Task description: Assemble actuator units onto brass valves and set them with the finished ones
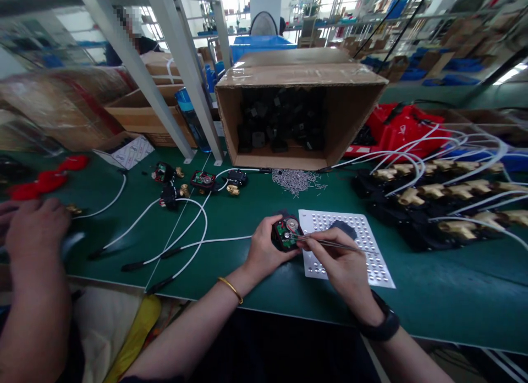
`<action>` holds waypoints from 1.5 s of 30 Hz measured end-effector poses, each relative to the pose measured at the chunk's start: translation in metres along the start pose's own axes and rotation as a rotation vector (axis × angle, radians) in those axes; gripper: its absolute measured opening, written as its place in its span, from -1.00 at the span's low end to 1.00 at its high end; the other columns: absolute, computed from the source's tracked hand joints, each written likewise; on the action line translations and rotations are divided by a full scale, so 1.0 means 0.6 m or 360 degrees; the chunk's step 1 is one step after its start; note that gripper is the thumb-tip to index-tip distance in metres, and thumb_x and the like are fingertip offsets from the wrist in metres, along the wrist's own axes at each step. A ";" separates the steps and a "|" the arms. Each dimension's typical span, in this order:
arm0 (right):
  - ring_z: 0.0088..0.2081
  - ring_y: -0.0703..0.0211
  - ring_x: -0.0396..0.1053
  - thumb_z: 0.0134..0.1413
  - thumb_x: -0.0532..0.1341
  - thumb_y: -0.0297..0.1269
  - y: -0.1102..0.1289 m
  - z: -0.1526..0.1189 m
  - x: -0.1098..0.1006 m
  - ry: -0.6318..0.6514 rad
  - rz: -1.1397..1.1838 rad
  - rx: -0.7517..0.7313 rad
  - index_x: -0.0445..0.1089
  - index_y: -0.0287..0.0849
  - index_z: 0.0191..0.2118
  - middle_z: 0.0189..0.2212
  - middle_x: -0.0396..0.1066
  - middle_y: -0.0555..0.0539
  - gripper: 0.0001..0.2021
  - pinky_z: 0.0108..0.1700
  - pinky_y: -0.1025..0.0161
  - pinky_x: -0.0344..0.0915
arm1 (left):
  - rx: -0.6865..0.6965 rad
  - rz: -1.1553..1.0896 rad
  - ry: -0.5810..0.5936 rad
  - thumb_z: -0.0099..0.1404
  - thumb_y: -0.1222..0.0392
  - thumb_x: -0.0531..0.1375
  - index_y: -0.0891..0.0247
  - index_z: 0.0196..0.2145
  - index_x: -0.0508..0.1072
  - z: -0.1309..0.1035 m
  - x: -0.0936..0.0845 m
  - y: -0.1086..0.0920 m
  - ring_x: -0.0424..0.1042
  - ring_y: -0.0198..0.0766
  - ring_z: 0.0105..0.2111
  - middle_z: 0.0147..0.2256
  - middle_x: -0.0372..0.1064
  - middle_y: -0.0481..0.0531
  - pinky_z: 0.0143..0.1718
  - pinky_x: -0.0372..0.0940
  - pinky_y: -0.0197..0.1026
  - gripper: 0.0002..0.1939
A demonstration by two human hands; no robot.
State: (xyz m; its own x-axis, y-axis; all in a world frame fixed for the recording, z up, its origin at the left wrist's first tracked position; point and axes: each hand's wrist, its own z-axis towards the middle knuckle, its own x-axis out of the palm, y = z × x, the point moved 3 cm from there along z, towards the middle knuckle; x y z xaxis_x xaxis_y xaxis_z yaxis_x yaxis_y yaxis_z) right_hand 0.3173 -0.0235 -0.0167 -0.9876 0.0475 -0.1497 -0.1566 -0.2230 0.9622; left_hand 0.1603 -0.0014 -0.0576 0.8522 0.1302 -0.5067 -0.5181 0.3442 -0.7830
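My left hand point(266, 245) is wrapped round a small black housing with an open top that shows a green circuit board point(284, 229) and a round part. My right hand point(344, 262) pinches metal tweezers point(330, 243), whose tips reach a small round silvery piece on the board. Under and beside my right hand lies a white sheet point(313, 268) with rows of small shiny discs, and a dark grey piece point(344, 228) rests on it. A white cable point(223, 240) runs left from the held housing.
Behind stands a cardboard box point(355, 116) of black parts, with a pile of small metal pins point(295, 181) before it. Brass-fitted assemblies point(462, 226) fill the right. Several cabled units, one an open housing point(203, 178), lie left. Another person's hand point(39, 226) is at far left.
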 end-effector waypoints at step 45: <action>-0.45 -0.15 0.39 0.07 0.02 0.14 -0.041 0.043 -0.115 0.0142 -0.1995 0.0378 0.21 -0.25 0.01 -0.52 0.39 -0.23 -0.43 -0.44 0.10 0.21 | -0.0205 -0.0149 0.0169 -0.11 0.14 0.38 0.18 0.01 0.12 0.006 0.004 0.004 0.27 -0.06 -0.02 0.00 0.20 0.11 0.00 0.20 0.02 -0.24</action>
State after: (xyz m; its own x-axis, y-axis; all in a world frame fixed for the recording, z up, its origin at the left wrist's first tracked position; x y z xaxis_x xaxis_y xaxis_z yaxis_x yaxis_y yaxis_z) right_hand 0.3896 0.0039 -0.0239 -0.1656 0.0308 -0.9857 -0.9801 0.1056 0.1679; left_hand 0.1612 0.0029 -0.0594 0.8884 0.0020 -0.4591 -0.4475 0.2274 -0.8649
